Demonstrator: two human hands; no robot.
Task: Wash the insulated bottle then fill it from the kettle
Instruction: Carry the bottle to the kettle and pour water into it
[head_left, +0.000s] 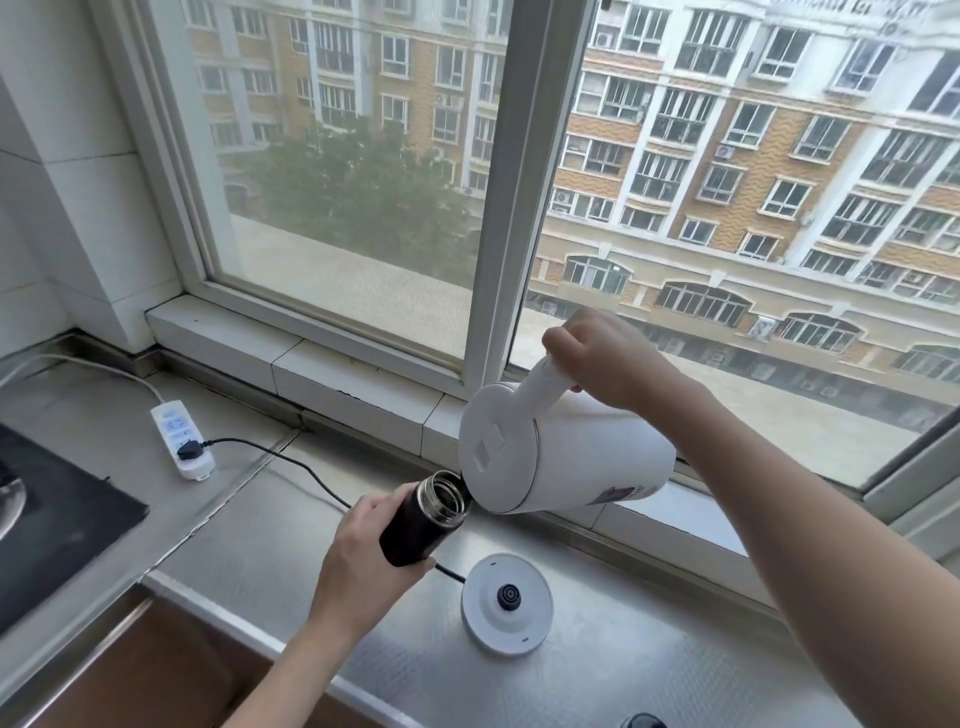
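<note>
— Both hands are working now: the left hand (358, 551) is wrapping its fingers (415, 564) round the insulated bottle (423, 519), holding it tilted above the desk (597, 675), and the right hand (602, 358) is gripping the kettle (566, 452) by its handle, fingers clamped on it.

— So how far along is it?

— Filling is under way, I'd judge: the kettle is tipping steeply, its spout touching the bottle's open mouth (no stream is showing clearly). Washing looks finished, though I cannot confirm that.

— What's left?

— Probably topping up, then returning the kettle to its base (506, 603), which is sitting just beside the bottle.
</note>
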